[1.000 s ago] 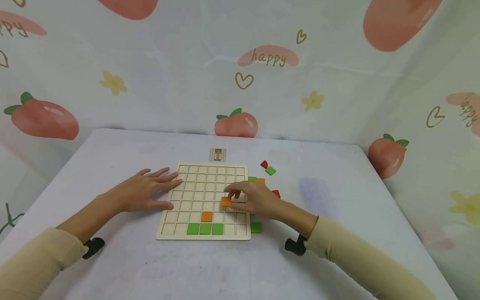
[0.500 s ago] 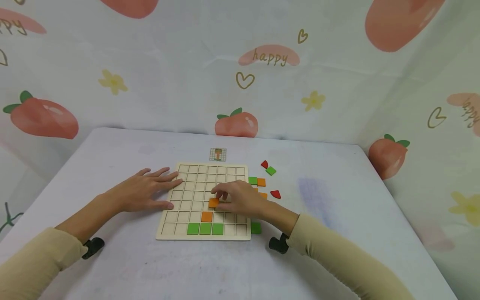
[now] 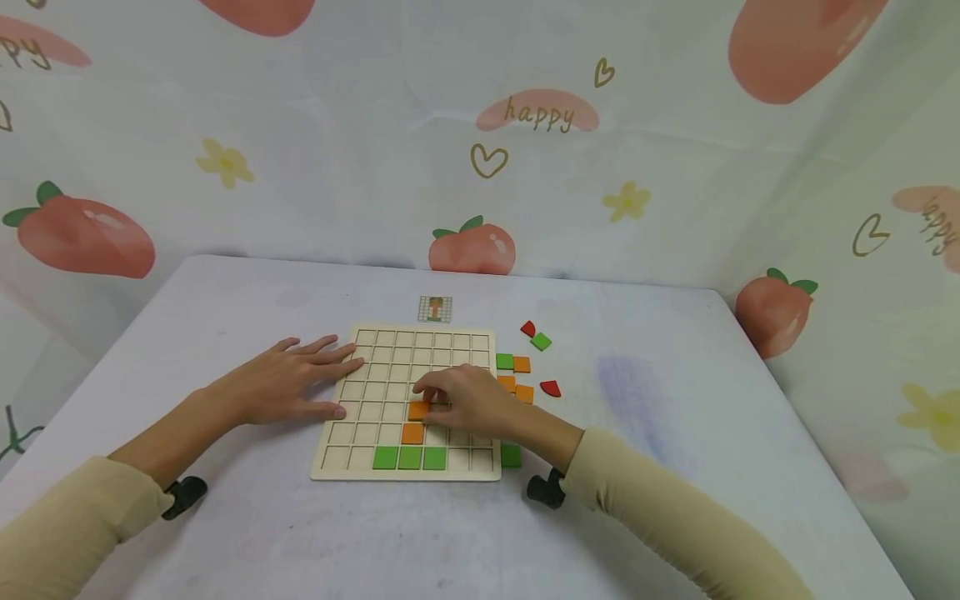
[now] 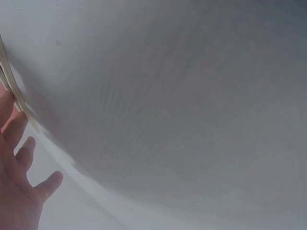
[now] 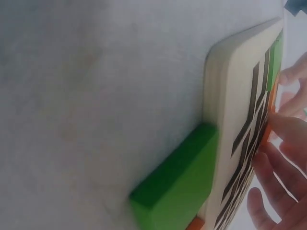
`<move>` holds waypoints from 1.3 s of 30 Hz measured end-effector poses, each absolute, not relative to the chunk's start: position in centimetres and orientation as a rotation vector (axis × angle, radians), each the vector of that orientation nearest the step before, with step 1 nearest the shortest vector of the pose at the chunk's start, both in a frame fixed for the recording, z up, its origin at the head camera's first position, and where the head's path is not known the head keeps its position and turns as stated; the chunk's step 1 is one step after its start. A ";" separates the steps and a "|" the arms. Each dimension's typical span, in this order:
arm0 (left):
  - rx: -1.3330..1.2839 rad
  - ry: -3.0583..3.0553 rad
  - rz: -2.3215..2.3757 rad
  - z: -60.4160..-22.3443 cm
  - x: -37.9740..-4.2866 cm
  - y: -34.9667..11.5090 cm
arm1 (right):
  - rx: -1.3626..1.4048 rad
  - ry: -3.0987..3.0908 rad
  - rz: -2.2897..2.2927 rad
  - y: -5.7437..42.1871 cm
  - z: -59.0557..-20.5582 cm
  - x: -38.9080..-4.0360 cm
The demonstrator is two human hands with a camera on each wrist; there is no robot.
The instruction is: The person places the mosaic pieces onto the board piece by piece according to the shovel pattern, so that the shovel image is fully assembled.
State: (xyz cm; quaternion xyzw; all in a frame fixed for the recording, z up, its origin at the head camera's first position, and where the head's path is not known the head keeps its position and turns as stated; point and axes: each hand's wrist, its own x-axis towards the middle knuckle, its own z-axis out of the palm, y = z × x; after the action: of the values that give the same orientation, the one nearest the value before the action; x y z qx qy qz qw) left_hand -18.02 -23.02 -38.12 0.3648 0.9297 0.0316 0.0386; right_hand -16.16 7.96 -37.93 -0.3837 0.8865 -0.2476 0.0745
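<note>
A light wooden grid board [image 3: 388, 373] lies on the white table. My right hand [image 3: 472, 402] pinches an orange square tile [image 3: 417, 411] between thumb and fingers, low over the grid. Directly in front of that tile lies another orange square tile [image 3: 412, 433], and along the near side sits a row of three green tiles [image 3: 409, 457]. In the right wrist view, the fingers [image 5: 283, 122] are right at the board's surface. My left hand [image 3: 292, 383] is spread flat, its fingertips and thumb resting on the board's left edge.
Beyond the board lies a small pattern card [image 3: 435, 309]. To its right are loose orange tiles [image 3: 522, 364], green tiles [image 3: 541, 342] and red quarter-round pieces [image 3: 551, 388]. One green tile [image 3: 511, 456] sits against the board's near right edge.
My right hand has moved left over the board with the orange tile, then slightly nearer, down to just behind the other orange tile. My left hand has stayed put.
</note>
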 end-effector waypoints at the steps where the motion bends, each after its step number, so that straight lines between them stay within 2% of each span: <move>1: 1.112 2.850 0.102 -38.1 -18.0 -23.0 | -1.152 2.659 -0.740 7.9 -38.0 -16.2; 25: 1.123 2.850 0.127 -38.1 -17.9 -23.1 | -1.123 2.638 -0.733 7.7 -37.9 -16.2; 35: 1.120 2.848 0.126 -38.2 -17.9 -23.1 | -1.014 2.579 -0.783 10.8 -36.7 -16.3; 39: 1.132 2.847 0.127 -38.1 -17.9 -23.1 | -1.052 2.605 -0.796 13.0 -36.3 -16.1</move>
State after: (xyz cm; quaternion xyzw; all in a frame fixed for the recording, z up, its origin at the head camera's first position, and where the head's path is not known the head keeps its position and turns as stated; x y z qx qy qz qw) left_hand -17.90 -23.11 -38.09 0.3689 0.9278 0.0412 0.0377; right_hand -16.06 12.96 -36.29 -0.3580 0.8867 -0.2709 0.1105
